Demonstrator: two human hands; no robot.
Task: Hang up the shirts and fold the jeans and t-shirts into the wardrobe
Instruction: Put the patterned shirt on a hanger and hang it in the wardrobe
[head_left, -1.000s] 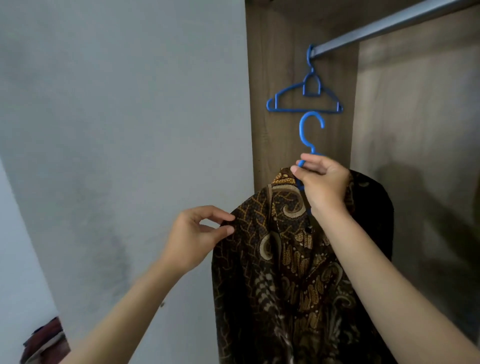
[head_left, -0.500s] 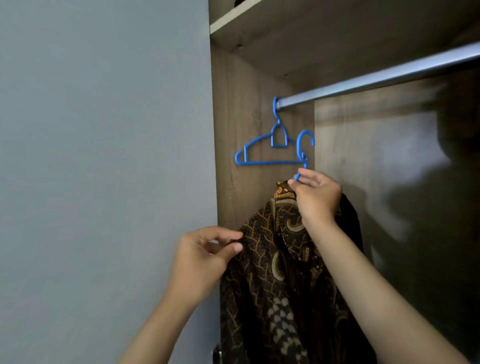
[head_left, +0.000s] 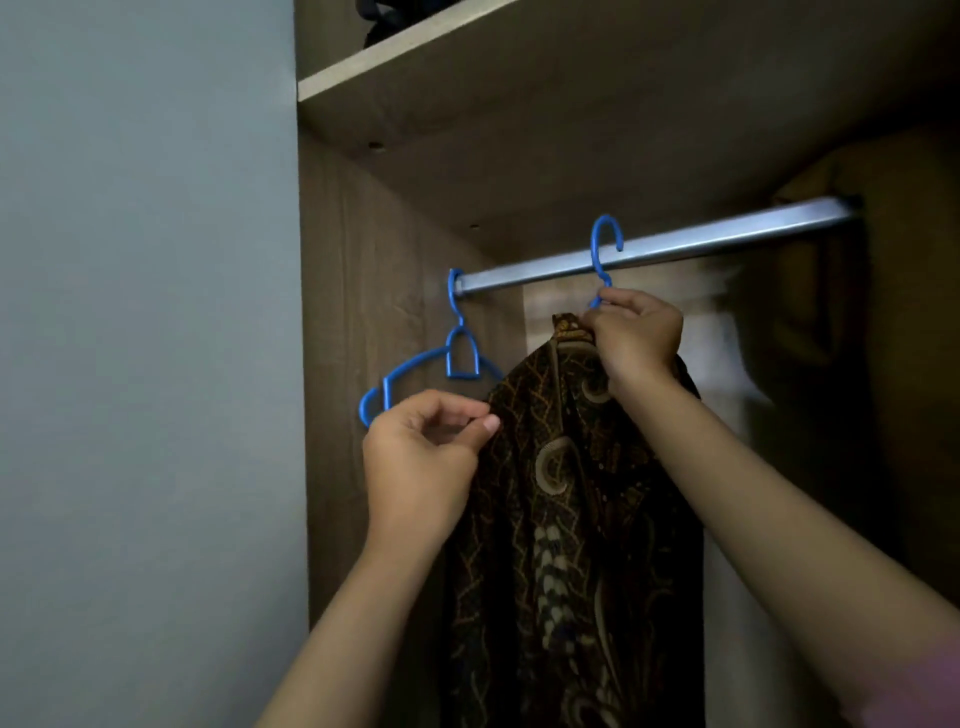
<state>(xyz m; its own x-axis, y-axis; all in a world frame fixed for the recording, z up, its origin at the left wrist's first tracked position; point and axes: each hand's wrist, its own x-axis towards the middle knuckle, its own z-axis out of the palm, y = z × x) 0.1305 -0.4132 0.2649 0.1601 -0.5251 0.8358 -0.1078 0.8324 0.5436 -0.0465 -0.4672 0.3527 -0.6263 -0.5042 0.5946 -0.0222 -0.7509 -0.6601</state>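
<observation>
Where the wardrobe (head_left: 395, 519) stands open beside a grey wall (head_left: 145, 364), a silver rail (head_left: 675, 247) runs across the hanging compartment below a wooden shelf (head_left: 405, 57). Right hand (head_left: 636, 340): raised just under the rail, fingers curled tight round the neck of a blue hanger (head_left: 602, 260) at the collar of a brown patterned shirt (head_left: 561, 493). The hook of this hanger rises in front of the rail with its curve at the rail's level; whether it rests on the rail or is only held against it cannot be told from this view. The shirt hangs from the hanger, its body dropping straight down between the two forearms and out of the lower edge of the picture; its collar sits touching the right hand's fingers. Left hand (head_left: 421, 457): lower and to the left, thumb and forefinger closed in a pinch on the cloth at the shirt's left shoulder edge, remaining fingers curled in. An empty blue hanger (head_left: 457, 358) hangs from the left end of the rail, against the wardrobe's side panel; its left arm shows above the left hand, and its right arm passes behind the shirt. On top of the shelf, at the upper edge, some dark item (head_left: 379, 26) is partly visible, too little to identify. The right part of the wardrobe interior is dim and blurred.
</observation>
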